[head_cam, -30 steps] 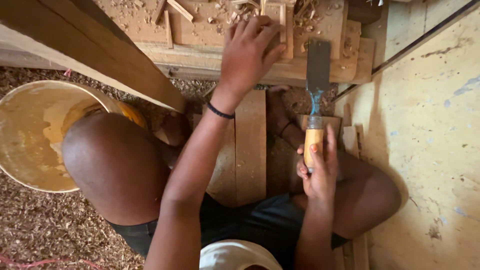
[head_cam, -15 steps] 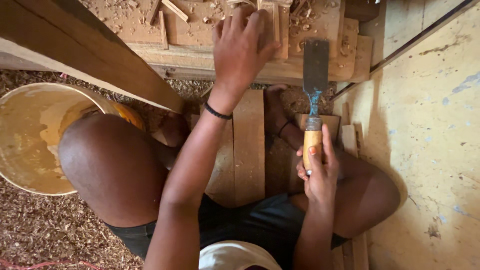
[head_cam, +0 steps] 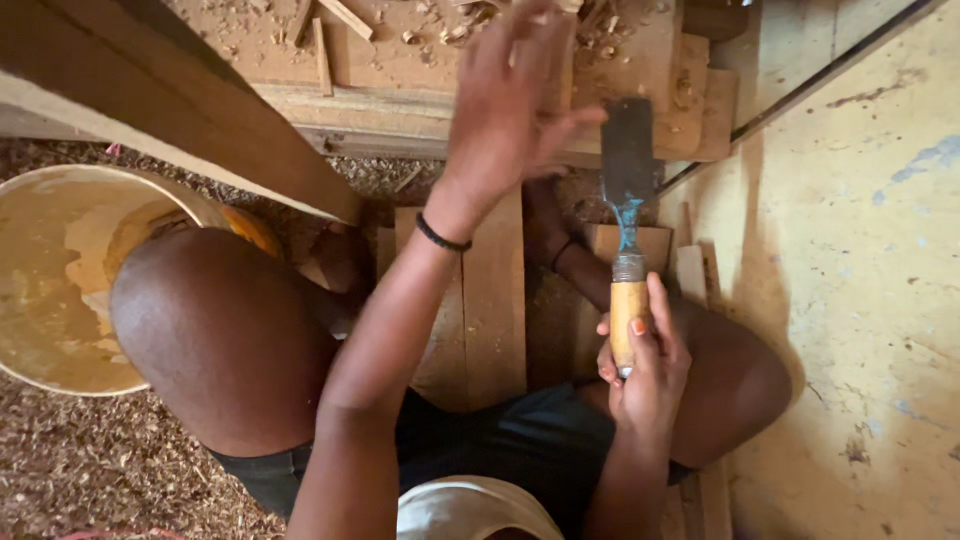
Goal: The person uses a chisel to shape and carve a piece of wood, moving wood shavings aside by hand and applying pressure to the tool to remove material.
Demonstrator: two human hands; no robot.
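At the far left a pale round bucket [head_cam: 60, 280] stood on a floor thick with wood shavings [head_cam: 80, 470], just beside the person's bent knee. A slanting wooden beam [head_cam: 180, 110] crossed above it. Further right, the left hand [head_cam: 510, 110] was raised over the wooden counter [head_cam: 400, 60], fingers spread and blurred, its grip wide and holding nothing; whether it touched the small upright piece near its fingertips could not be told. Chips and thin offcut strips [head_cam: 335, 30] lay scattered on that counter, which suggested some cutting was already done, though how much was left could not be judged. To the right, the right hand [head_cam: 645, 360] had its grip closed around the yellow handle of a broad chisel [head_cam: 628, 170], blade up, near the counter edge, beside the pale wall [head_cam: 860, 250]
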